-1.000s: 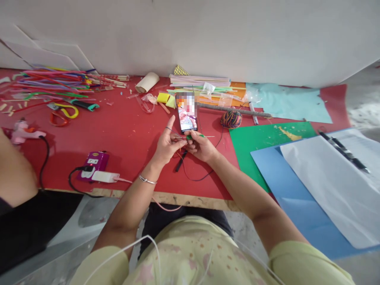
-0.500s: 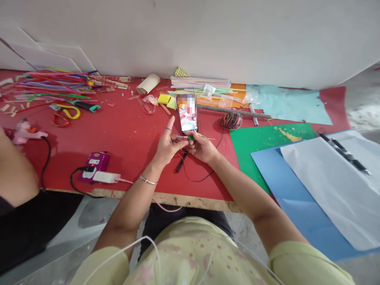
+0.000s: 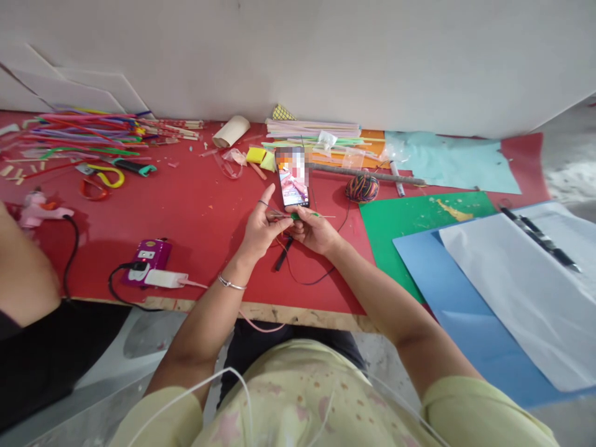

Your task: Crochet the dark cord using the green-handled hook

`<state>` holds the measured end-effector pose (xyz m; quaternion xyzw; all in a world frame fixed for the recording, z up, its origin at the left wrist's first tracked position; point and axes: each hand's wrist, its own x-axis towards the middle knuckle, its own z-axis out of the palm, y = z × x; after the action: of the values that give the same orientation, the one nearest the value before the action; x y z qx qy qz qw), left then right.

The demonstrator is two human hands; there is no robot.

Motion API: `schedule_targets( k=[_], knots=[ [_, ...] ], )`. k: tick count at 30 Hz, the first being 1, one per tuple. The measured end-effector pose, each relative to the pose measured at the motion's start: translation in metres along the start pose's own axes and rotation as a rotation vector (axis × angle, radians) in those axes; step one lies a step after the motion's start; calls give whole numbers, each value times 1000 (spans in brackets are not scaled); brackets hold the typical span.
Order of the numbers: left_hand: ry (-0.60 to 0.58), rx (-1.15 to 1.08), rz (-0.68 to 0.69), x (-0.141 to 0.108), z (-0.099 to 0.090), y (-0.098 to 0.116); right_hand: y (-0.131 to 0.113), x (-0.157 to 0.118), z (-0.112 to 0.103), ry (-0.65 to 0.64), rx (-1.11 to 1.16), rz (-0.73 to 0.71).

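Both bare hands work at the centre of a red table surface (image 3: pixel 200 217), just in front of a black smartphone (image 3: pixel 293 194) with a lit, partly pixelated screen. The right hand (image 3: pixel 316 232) is closed in a pinch on a slender green-handled tool (image 3: pixel 296 216), whose thin shaft projects to the right past the fingers. The left hand (image 3: pixel 258 231) lies beside the tool's other end, index finger extended with a thin dark yarn strand (image 3: pixel 316 284) passing over it; whether its thumb and remaining fingers grip the tool cannot be told. The strand curves over the table to the right of the hands, near a round multicoloured yarn ball (image 3: pixel 362 188). A short black rod (image 3: pixel 284 254) lies below the hands. Beyond the ball extends a long grey-brown stick (image 3: pixel 372 174); to its right, a flat green sheet (image 3: pixel 395 225) adjoins a blue sheet (image 3: pixel 449 310) bearing white paper (image 3: pixel 521 298). Left of the forearms rests a purple power socket block (image 3: pixel 158 254); farther left lie yellow-and-red-handled scissors (image 3: pixel 110 176).
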<state>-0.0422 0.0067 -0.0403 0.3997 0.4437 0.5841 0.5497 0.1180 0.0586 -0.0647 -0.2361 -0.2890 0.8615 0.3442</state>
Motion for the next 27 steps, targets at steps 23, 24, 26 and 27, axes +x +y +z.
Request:
schedule_targets(
  k=[23,24,26,27],
  knots=[
    [30,-246,-55,0,-9,15,19,-3,15,-90,-643,-123],
    [46,-252,-44,1,-10,15,20,-3,16,-72,-652,-114],
    [85,-252,-16,2,-12,16,20,-6,17,18,-658,-193],
    [110,-246,-4,3,-13,16,20,-7,18,94,-668,-274]
  ],
)
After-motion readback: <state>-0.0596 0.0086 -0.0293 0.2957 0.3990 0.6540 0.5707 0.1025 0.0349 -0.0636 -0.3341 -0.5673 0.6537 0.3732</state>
